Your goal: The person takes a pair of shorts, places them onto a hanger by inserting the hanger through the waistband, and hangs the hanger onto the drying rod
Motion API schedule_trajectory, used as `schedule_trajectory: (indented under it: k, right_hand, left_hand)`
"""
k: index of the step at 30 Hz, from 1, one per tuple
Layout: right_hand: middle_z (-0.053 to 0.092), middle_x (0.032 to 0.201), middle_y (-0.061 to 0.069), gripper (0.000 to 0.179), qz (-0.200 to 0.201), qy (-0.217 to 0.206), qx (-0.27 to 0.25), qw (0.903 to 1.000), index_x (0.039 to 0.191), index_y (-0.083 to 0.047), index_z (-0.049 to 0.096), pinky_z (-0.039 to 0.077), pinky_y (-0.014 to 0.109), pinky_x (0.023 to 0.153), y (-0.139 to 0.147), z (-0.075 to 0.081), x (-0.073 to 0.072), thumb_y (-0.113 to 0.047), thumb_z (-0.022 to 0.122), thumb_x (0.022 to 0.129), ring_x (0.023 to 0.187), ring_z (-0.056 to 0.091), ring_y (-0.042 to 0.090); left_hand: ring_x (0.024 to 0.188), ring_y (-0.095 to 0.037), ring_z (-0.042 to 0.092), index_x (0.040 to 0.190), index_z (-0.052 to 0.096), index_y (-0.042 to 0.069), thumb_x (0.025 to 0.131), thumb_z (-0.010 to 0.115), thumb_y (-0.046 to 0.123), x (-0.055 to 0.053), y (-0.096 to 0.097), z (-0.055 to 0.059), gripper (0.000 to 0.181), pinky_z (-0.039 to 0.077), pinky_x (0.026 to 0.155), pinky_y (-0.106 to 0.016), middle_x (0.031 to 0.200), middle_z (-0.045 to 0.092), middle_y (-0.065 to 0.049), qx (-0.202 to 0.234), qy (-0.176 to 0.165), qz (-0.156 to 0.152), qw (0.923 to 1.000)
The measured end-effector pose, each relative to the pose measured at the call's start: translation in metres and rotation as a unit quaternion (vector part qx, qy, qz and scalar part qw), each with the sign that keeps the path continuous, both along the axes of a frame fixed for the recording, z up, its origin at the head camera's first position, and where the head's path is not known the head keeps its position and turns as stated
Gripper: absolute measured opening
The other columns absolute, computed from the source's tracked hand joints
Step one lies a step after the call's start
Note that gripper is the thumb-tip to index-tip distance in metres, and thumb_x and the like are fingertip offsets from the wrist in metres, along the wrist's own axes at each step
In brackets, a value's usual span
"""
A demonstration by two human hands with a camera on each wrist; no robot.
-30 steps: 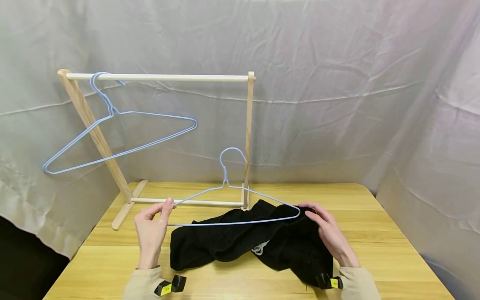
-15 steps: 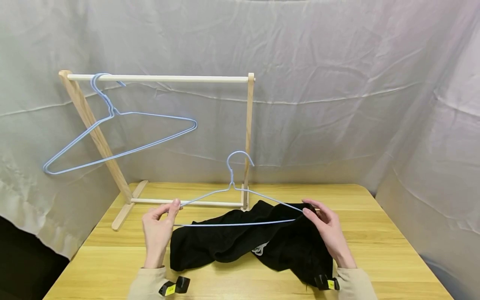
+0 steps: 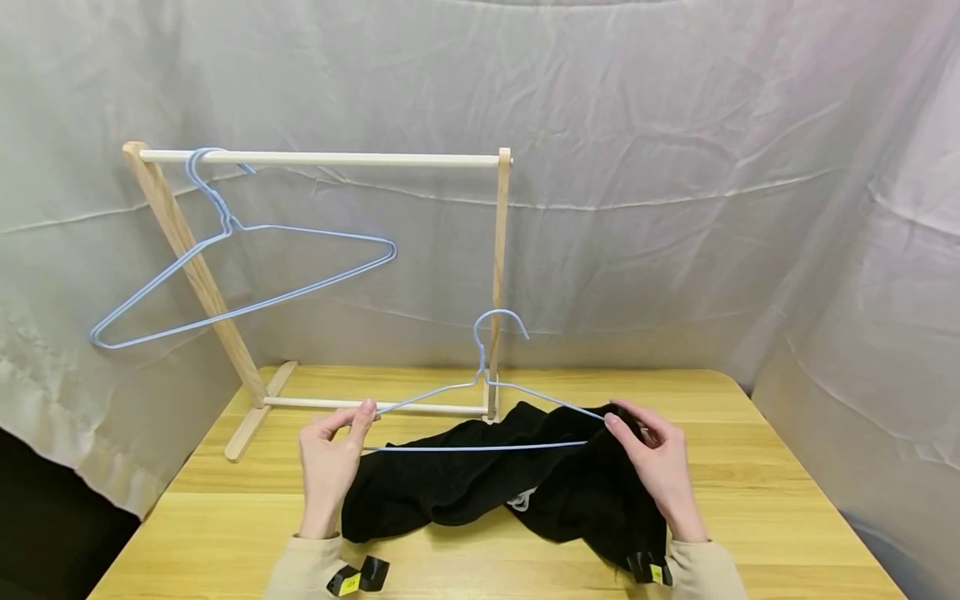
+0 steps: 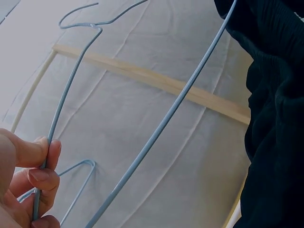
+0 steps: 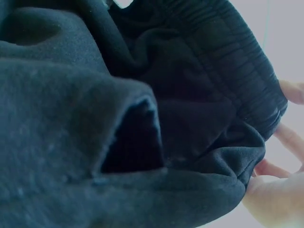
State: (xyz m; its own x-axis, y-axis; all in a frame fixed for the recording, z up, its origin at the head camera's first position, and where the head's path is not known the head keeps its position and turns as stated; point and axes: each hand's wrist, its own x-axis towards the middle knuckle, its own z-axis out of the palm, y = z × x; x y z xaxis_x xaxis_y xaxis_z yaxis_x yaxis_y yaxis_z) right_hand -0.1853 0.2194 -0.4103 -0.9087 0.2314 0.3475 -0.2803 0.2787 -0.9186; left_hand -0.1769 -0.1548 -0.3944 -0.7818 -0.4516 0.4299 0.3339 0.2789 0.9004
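Observation:
My left hand (image 3: 330,462) pinches the left shoulder of a light blue wire hanger (image 3: 480,448) between thumb and fingers. The hanger's hook points up, and its right end disappears behind black cloth. That cloth is a pair of black pants (image 3: 420,487) with a gathered elastic waistband (image 5: 237,61) and a pale drawstring (image 3: 521,499), lying crumpled on the table. With thumb and fingers, my right hand (image 3: 663,467) grips the waistband at its right side, around the hidden hanger end. In the right wrist view, its fingers (image 5: 287,142) are at the edge of the gathered cloth.
A wooden rack (image 3: 315,158) stands at the back left of the wooden table (image 3: 750,500). Light blue hangers (image 3: 247,308) hang together near the left end of its rail. Grey curtains (image 3: 675,167) surround the table at the back and sides.
The hanger has shifted right and slightly down, with my left hand following. Its right end, visible a second ago, is now inside the waistband. My right hand has closed in on the cloth there.

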Motion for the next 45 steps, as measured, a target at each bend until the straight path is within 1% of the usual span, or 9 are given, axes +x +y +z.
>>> schedule_trajectory:
  k: [4,10,18,24,30,35,39,42,45]
  right_hand:
    - [0.068,0.103,-0.026,0.031,-0.011,0.014,0.002,0.9998,0.120,0.001,0.071,0.049,0.007,0.086,-0.001,0.000,0.000,-0.009,0.074,0.091,0.101,0.064,-0.009]
    - [0.069,0.104,-0.024,0.030,-0.020,0.033,0.013,0.9991,0.117,-0.004,0.074,0.048,0.007,0.088,-0.003,0.000,0.001,-0.008,0.077,0.088,0.101,0.064,-0.007]
    - [0.072,0.099,-0.020,0.029,-0.028,0.050,-0.016,0.9982,0.112,0.001,0.074,0.050,0.008,0.087,-0.006,0.001,0.001,-0.003,0.079,0.084,0.096,0.067,-0.004]
    - [0.073,0.099,-0.024,0.028,-0.031,0.048,-0.024,0.9981,0.113,0.002,0.074,0.047,0.007,0.092,-0.008,0.002,0.002,-0.005,0.078,0.086,0.102,0.066,-0.007]
    - [0.073,0.100,-0.025,0.028,-0.033,0.033,-0.035,0.9983,0.114,0.000,0.075,0.047,0.007,0.094,-0.010,0.003,0.003,-0.006,0.077,0.087,0.105,0.066,-0.007]
    - [0.074,0.099,-0.023,0.029,-0.035,0.036,-0.046,0.9977,0.114,0.002,0.074,0.048,0.007,0.093,-0.011,0.002,0.004,-0.004,0.077,0.086,0.104,0.067,-0.006]
    - [0.075,0.098,-0.022,0.028,-0.035,0.048,-0.053,0.9968,0.113,0.004,0.074,0.049,0.008,0.091,-0.012,0.001,0.003,-0.001,0.077,0.086,0.102,0.068,-0.005]
    - [0.076,0.097,-0.021,0.027,-0.036,0.059,-0.058,0.9959,0.111,0.005,0.075,0.050,0.009,0.089,-0.012,0.001,0.003,0.001,0.077,0.085,0.101,0.069,-0.004]
    - [0.076,0.097,-0.019,0.027,-0.034,0.070,-0.065,0.9948,0.110,0.006,0.074,0.051,0.010,0.088,-0.014,0.002,0.002,0.003,0.077,0.084,0.100,0.070,-0.003]
  left_hand:
    - [0.078,0.001,0.051,0.083,0.079,-0.002,0.088,0.077,0.010,0.000,0.001,-0.001,0.013,0.033,0.078,-0.021,0.072,0.063,0.036,-0.002,-0.003,-0.003,1.0000]
    - [0.076,0.000,0.049,0.084,0.080,0.000,0.087,0.078,0.010,0.001,0.002,-0.001,0.011,0.034,0.076,-0.020,0.073,0.062,0.037,-0.012,-0.002,-0.003,0.9999]
    - [0.076,0.000,0.048,0.084,0.080,-0.001,0.087,0.078,0.008,0.000,0.004,-0.002,0.010,0.033,0.076,-0.020,0.072,0.063,0.036,-0.011,0.002,-0.013,0.9998]
    - [0.078,-0.001,0.049,0.085,0.080,0.001,0.087,0.078,0.010,0.002,0.006,0.000,0.010,0.035,0.076,-0.021,0.075,0.064,0.034,-0.015,-0.010,-0.025,0.9995]
    - [0.073,-0.002,0.047,0.084,0.081,0.003,0.085,0.080,0.010,0.002,0.008,0.000,0.007,0.034,0.072,-0.022,0.076,0.066,0.031,-0.035,0.002,-0.028,0.9990]
    - [0.071,-0.003,0.046,0.083,0.081,0.005,0.084,0.081,0.010,0.002,0.012,0.000,0.005,0.034,0.070,-0.022,0.077,0.070,0.024,-0.045,0.009,-0.028,0.9985]
    - [0.069,-0.005,0.046,0.081,0.082,0.008,0.082,0.083,0.012,0.001,0.016,-0.002,0.005,0.034,0.068,-0.023,0.078,0.076,0.008,-0.054,0.015,-0.030,0.9980]
    - [0.067,-0.008,0.044,0.079,0.082,0.010,0.080,0.084,0.011,0.000,0.018,-0.004,0.003,0.033,0.065,-0.024,0.077,0.077,-0.004,-0.069,0.037,-0.030,0.9965]
    - [0.067,-0.007,0.043,0.078,0.082,0.012,0.078,0.085,0.008,0.000,0.021,-0.007,0.005,0.032,0.064,-0.024,0.074,0.075,-0.007,-0.085,0.063,-0.030,0.9939]
